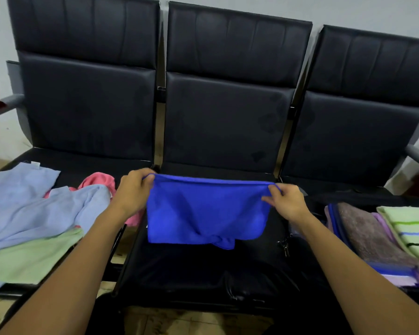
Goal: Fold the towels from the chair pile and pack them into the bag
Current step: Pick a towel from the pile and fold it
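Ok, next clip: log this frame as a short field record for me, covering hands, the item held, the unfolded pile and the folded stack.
left hand: left hand pinches the top left corner of the blue towel
right hand: right hand pinches the top right corner
held item: blue towel stretched between both hands, hanging over the middle seat, lower edge bunched
unfolded pile: light blue towel, pink towel and green towel loose on the left seat
folded stack: brown towel and striped green towel at right
bag: dark, towels' container unclear
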Action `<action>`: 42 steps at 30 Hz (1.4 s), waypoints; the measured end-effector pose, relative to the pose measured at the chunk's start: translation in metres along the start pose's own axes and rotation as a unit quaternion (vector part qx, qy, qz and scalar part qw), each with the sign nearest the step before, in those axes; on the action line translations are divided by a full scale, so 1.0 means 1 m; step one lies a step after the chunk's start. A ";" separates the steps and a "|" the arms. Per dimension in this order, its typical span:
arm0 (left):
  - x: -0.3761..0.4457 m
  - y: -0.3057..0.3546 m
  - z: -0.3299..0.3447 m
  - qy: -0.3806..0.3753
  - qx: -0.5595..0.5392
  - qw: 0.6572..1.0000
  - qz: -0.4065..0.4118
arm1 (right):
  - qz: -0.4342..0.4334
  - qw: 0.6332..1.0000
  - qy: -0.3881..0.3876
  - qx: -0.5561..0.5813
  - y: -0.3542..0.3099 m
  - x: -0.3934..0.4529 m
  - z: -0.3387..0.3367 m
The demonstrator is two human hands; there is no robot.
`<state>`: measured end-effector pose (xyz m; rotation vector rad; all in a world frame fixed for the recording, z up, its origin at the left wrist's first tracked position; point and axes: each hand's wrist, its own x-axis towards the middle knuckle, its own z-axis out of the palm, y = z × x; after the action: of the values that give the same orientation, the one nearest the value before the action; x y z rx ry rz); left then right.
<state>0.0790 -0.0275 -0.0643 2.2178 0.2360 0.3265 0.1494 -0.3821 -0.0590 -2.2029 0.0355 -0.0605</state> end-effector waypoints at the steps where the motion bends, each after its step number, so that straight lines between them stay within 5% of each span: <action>1: 0.002 0.007 0.002 0.046 0.004 0.998 0.045 | -0.025 0.998 0.041 0.037 -0.003 0.008 0.001; 5: 0.006 0.033 0.004 0.183 -0.090 0.958 0.201 | -0.164 0.958 0.163 0.170 -0.026 0.019 -0.008; 9: 0.008 0.006 0.007 0.150 -0.047 0.961 0.230 | -0.244 0.944 0.194 0.108 -0.006 0.005 0.000; 12: 0.005 -0.029 0.013 0.029 0.010 0.980 0.198 | -0.213 0.966 0.143 0.034 0.037 -0.015 0.016; 15: -0.006 -0.059 0.021 -0.095 0.083 0.979 0.157 | -0.158 0.982 0.007 -0.103 0.079 -0.031 0.031; 19: -0.031 -0.073 0.030 -0.236 0.122 0.962 0.064 | -0.108 0.948 -0.200 -0.224 0.100 -0.043 0.034; 23: -0.056 -0.073 0.026 -0.407 0.102 0.908 0.016 | -0.075 0.932 -0.257 -0.243 0.105 -0.050 0.026; 26: -0.063 -0.077 0.022 -0.453 0.090 0.887 0.002 | -0.023 0.943 -0.259 -0.206 0.097 -0.056 0.021; 36: -0.046 -0.085 0.032 -0.363 0.070 0.929 -0.020 | -0.034 0.955 -0.229 -0.184 0.096 -0.044 0.026; 42: -0.030 -0.088 0.047 -0.194 0.104 0.975 -0.033 | -0.052 0.956 -0.212 -0.196 0.093 -0.020 0.038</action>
<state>0.0606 -0.0163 -0.1664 2.4177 0.1337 -0.1795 0.1314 -0.4055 -0.1568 -2.5672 -0.3364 0.3933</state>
